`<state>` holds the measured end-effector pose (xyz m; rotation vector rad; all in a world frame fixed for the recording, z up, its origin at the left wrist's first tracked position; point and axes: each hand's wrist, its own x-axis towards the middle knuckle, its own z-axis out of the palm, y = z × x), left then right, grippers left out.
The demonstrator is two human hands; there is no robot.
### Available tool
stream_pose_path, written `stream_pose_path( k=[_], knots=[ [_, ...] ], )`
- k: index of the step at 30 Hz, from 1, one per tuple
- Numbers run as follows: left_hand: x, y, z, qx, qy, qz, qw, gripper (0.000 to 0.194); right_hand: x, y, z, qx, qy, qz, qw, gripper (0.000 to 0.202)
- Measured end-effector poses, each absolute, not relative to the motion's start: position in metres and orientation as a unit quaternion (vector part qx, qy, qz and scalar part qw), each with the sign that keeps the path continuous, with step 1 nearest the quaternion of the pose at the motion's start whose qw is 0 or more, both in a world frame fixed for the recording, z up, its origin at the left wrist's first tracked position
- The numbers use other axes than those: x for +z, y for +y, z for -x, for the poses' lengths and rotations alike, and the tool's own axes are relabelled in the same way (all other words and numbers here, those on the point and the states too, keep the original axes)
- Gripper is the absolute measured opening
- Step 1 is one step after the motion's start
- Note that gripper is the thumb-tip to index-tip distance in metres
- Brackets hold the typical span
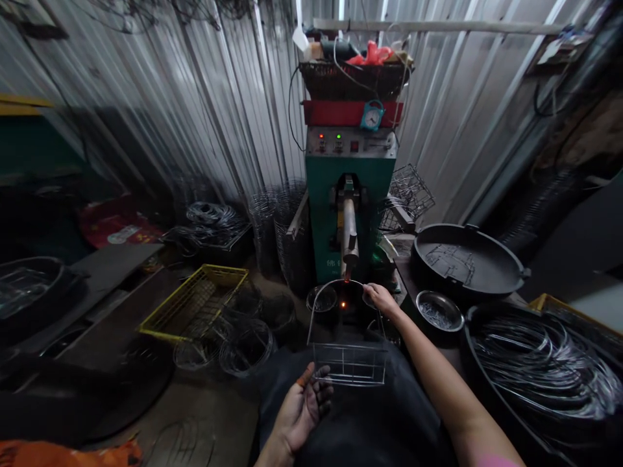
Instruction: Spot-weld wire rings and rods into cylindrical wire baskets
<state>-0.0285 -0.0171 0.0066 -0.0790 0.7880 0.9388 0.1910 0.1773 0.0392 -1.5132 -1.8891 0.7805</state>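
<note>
Tin-walled workshop: left hand (304,405) open beneath wire basket (349,363); right hand (381,299) clamped on its handle.

Wire basket (349,363): thin bare metal wire, bright, slightly glossy. Left hand (304,405): skin grimy, dark-smudged, matt, orange cover on the thumb tip. Right hand (381,298): bare skin, cleaner. Welder (348,188): green painted metal, dull; arm of bare steel, smooth with a soft sheen. Wall (204,117): corrugated sheet metal, grey, faintly shiny. Yellow crate (195,301): coated wire, matt. Pan (464,263): black metal, matt, rough-looking. Small bowl (440,311): shiny metal. Wire coils (540,363): bright glossy metal. Apron (350,415): dark cloth, matt. Clock (372,117): teal plastic, smooth. Top basket (350,78): dark woven material, rough.
</note>
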Motion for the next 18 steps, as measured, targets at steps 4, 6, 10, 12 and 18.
stream_pose_path(
  k=[4,6,10,12,18],
  knots=[
    [0.009,-0.017,0.025,0.460,0.365,0.075,0.806,0.025,0.039,0.177,-0.190,0.283,-0.701,0.585,0.294,0.031],
    [0.008,-0.017,0.024,0.473,0.356,0.100,0.800,0.027,0.039,0.177,-0.190,0.280,-0.700,0.588,0.292,0.031],
    [0.001,-0.016,0.024,0.488,0.323,0.145,0.798,0.030,0.037,0.178,-0.192,0.281,-0.704,0.586,0.286,0.032],
    [-0.003,-0.014,0.023,0.497,0.329,0.157,0.787,0.025,0.036,0.178,-0.193,0.284,-0.705,0.585,0.284,0.032],
    [-0.004,-0.012,0.021,0.540,0.364,0.191,0.734,0.028,0.031,0.173,-0.192,0.325,-0.690,0.567,0.311,0.034]
  ],
)
